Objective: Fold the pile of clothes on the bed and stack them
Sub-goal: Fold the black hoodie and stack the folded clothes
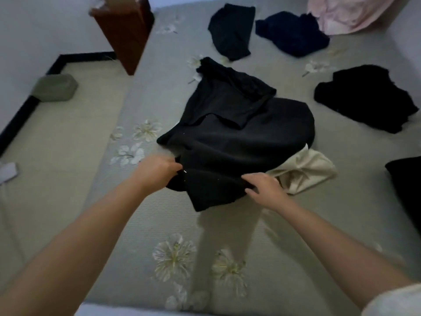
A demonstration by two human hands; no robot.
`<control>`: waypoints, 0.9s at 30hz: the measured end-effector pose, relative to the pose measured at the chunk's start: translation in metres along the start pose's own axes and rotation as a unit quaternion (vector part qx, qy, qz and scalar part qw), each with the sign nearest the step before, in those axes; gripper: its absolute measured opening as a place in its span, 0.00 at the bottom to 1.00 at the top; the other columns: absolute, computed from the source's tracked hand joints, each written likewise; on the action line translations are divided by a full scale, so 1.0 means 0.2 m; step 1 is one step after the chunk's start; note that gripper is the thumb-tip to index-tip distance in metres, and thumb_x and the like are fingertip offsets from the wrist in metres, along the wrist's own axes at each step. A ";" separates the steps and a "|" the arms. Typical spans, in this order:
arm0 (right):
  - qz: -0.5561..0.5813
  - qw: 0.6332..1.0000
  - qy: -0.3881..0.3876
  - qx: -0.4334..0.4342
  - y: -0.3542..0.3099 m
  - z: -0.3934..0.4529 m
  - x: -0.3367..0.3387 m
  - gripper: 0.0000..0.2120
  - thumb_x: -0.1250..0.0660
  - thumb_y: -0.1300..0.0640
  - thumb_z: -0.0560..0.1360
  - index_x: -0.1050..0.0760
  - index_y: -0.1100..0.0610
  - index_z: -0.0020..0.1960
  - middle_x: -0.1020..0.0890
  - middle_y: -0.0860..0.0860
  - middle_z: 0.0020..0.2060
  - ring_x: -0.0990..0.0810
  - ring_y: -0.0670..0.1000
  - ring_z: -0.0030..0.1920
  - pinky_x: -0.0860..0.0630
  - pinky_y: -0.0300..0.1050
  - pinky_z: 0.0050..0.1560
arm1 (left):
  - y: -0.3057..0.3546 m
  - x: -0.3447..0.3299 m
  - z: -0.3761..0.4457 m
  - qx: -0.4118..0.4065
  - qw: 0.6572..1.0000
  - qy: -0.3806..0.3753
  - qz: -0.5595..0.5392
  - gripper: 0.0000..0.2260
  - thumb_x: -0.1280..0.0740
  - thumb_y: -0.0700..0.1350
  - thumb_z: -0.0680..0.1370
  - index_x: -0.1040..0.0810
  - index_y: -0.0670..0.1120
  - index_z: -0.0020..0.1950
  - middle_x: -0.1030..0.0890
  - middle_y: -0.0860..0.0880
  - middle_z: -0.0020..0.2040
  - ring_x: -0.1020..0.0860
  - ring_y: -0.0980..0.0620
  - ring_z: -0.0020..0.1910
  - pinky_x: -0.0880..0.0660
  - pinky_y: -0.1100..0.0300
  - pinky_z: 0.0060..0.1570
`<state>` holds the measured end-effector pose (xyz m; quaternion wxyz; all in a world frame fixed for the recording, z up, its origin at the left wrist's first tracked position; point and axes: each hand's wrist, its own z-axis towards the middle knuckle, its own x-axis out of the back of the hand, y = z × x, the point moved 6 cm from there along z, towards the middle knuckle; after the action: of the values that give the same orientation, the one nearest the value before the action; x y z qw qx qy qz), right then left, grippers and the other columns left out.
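A large black garment [239, 137] lies bunched in the middle of the grey flowered bed [205, 258]. My left hand [157, 169] grips its near left edge. My right hand [264, 188] pinches its near right edge. The near part of the cloth is lifted a little off the bed. A cream garment [305, 172] pokes out from under its right side. Other loose clothes lie around: a black piece [232, 30] and a navy piece [291, 33] at the far end, a black one [364, 96] at the right.
A pink cloth [346, 12] sits at the far right corner. Another dark item [407, 188] shows at the right edge. A brown wooden cabinet [127, 30] stands by the bed's far left corner. A grey-green cushion [54, 87] lies on the floor at the left.
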<state>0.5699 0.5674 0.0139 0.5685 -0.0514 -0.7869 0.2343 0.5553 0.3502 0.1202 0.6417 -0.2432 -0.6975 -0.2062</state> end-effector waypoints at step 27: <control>-0.186 0.946 0.045 -0.264 0.35 -0.11 -0.37 0.26 0.36 0.59 0.74 0.37 0.58 0.71 0.31 0.58 0.67 0.33 0.59 0.65 0.34 0.56 0.61 | 0.31 -1.22 -0.15 0.057 0.980 -0.121 -0.146 0.27 0.40 0.55 0.78 0.41 0.45 0.73 0.39 0.47 0.72 0.44 0.49 0.72 0.47 0.54 0.70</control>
<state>0.6036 0.6103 -0.0752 0.6028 -0.0628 -0.7899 -0.0938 0.6301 0.3630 -0.1218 0.5285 -0.1248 -0.8086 -0.2264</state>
